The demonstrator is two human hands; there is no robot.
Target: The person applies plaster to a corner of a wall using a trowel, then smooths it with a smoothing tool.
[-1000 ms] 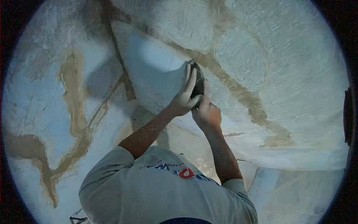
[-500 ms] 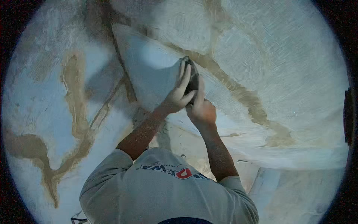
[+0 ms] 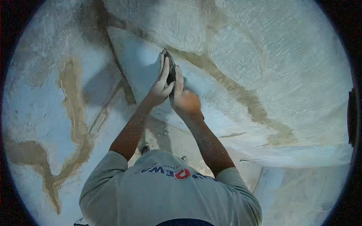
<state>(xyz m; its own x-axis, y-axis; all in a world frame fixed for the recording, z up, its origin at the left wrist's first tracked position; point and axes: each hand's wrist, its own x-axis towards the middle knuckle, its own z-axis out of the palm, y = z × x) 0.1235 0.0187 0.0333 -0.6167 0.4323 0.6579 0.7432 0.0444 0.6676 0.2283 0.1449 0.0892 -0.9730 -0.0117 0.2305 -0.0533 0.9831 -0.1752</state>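
A dark oblong pad (image 3: 170,73) lies against the pale blue-grey wall surface (image 3: 139,52), just below a long diagonal brown streak (image 3: 215,67). My left hand (image 3: 159,88) holds its left side, fingers lengthwise along it and pointing up, thumb across its lower part. My right hand (image 3: 185,96) grips the lower right side, index finger extended along it and the other fingers curled. The pad's underside is hidden.
More brown patches branch over the pale surface (image 3: 71,98) on the left. Below my hands, a rough floor (image 3: 162,137) and part of a dark shoe (image 3: 144,148) show past my grey shirt. A dark narrow strip (image 3: 352,116) stands at the far right rim.
Both hands and the dark pad have moved left and a little upward across the surface, keeping their hold. More of the floor and a shoe now show below my arms.
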